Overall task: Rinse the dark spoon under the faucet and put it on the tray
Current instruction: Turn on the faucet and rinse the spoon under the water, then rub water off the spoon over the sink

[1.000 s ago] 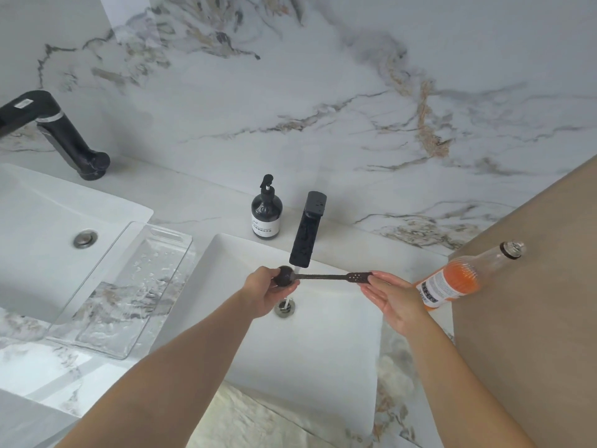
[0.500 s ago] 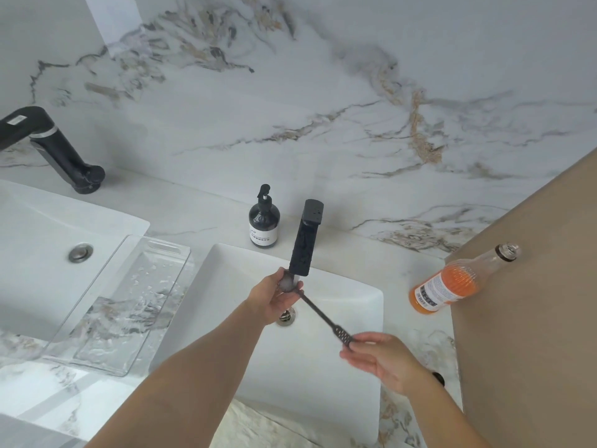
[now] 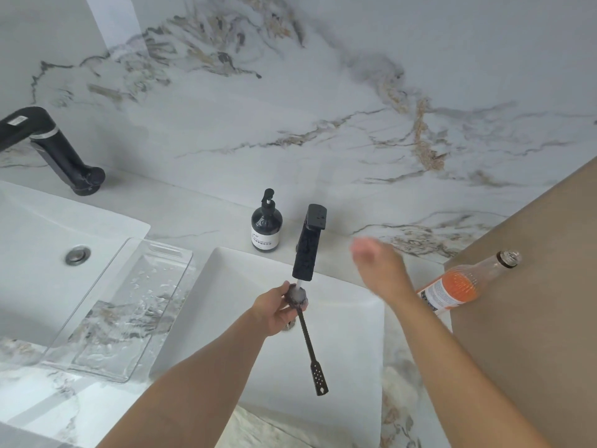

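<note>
My left hand (image 3: 274,310) grips the dark spoon (image 3: 308,342) by its bowl, right under the spout of the black faucet (image 3: 308,245). Water runs from the spout onto the bowl. The spoon's perforated handle points down toward me over the white sink (image 3: 352,344). My right hand (image 3: 376,265) is blurred, raised to the right of the faucet, holding nothing, its fingers apart. The clear glass tray (image 3: 129,318), wet with drops, lies on the counter left of the sink.
A dark soap pump bottle (image 3: 266,226) stands behind the sink, left of the faucet. An orange drink bottle (image 3: 458,286) lies at the edge of a tan surface on the right. A second sink (image 3: 38,250) and black faucet (image 3: 55,150) are at far left.
My right hand let go of the spoon's handle and rose toward the faucet's right side. Water now flows onto the spoon's bowl. The handle has swung down toward me.
</note>
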{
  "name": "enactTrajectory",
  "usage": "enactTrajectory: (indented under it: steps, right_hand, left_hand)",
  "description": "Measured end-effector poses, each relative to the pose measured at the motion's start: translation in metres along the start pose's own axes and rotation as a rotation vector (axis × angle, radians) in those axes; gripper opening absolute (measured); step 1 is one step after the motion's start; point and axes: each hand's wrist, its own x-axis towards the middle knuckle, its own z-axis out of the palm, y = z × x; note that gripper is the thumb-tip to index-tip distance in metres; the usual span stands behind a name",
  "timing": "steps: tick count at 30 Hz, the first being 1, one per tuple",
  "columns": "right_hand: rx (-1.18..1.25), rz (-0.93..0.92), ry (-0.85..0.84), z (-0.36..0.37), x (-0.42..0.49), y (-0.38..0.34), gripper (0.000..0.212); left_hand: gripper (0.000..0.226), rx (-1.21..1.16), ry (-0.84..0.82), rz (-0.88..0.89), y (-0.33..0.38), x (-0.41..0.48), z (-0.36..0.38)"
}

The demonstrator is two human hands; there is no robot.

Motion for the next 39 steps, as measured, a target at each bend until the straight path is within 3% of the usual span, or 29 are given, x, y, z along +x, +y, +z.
enactTrajectory:
  steps: [2,4,6,16,19,23,25,28,33,39]
  right_hand:
    - [0.002,-0.178,0.081,-0.018,0.013,-0.034,0.037]
    - [-0.11,-0.316,-0.031,-0.016,0.019,-0.059,0.04]
    - [-0.235,-0.398,-0.139,-0.001,0.016,-0.069,0.029]
    - [-0.504,-0.445,-0.289,0.032,0.009,-0.05,0.062]
    - [-0.247,-0.377,-0.266,0.044,0.003,-0.033,0.067]
    - [0.278,-0.052,0.018,0.07,-0.032,-0.01,0.05]
    - [0.455,0.198,-0.12,0.096,-0.067,0.006,0.041]
    - [0.867,0.433,-0.377,0.119,-0.114,0.029,0.033]
    - [1.119,0.379,-0.477,0.116,-0.141,0.037,0.021]
    - [1.141,0.16,-0.403,0.091,-0.112,0.017,0.017]
  left_hand:
    - [0.024,0.018,-0.002,-0.005,0.0,0.0,-0.001]
    - [0.027,0.079,-0.016,-0.016,0.0,-0.002,-0.002]
    - [0.025,0.076,-0.014,-0.029,0.001,-0.004,-0.001]
    - [0.025,0.027,-0.031,-0.018,0.008,-0.015,0.007]
    - [0.026,0.037,-0.029,-0.014,0.006,-0.02,0.007]
    - [0.026,0.024,-0.046,0.012,0.005,-0.034,0.008]
    - [0.028,0.017,-0.072,0.022,0.002,-0.042,0.006]
    - [0.028,0.043,-0.101,0.033,0.0,-0.057,0.004]
    - [0.027,0.099,-0.209,0.138,0.009,-0.084,0.015]
    - [0.027,0.379,-0.575,0.311,0.035,-0.127,0.054]
